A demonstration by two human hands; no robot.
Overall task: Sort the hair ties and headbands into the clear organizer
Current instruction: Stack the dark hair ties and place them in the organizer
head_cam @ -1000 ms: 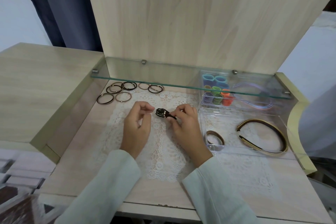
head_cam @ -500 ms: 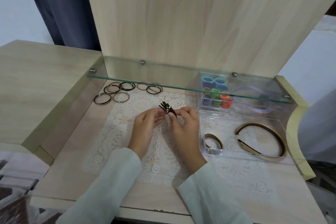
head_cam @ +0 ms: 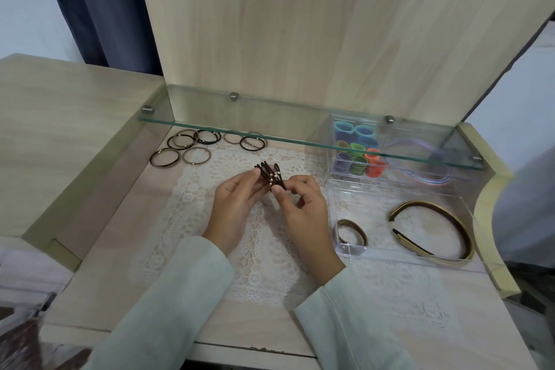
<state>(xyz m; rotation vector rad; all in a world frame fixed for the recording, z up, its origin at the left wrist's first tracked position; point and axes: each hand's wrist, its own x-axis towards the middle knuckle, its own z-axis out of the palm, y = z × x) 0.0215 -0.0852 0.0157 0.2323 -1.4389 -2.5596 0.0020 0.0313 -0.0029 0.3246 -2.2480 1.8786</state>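
Both hands hold a bunch of dark brown hair ties [head_cam: 270, 175] with small gold beads above the lace mat. My left hand [head_cam: 234, 204] pinches its left side and my right hand [head_cam: 303, 207] pinches its lower right end. Several loose brown and beige hair ties [head_cam: 192, 144] lie at the back left, partly under the glass shelf. The clear organizer [head_cam: 405, 258] stands on the right. Its front compartments hold a tan headband [head_cam: 432, 228] and a small brown band [head_cam: 351, 231]. Its back compartments hold coloured hair ties [head_cam: 357, 156] and lilac headbands [head_cam: 420, 165].
A glass shelf [head_cam: 240, 126] spans the back above the desk surface. A white lace mat [head_cam: 228, 249] covers the middle of the wooden desk. A tall wooden panel rises behind, and a raised wooden ledge borders the left side.
My left hand came over and took hold of the bunch of dark hair ties that my right hand held alone. Both hands lifted it a little and tilted it upright.
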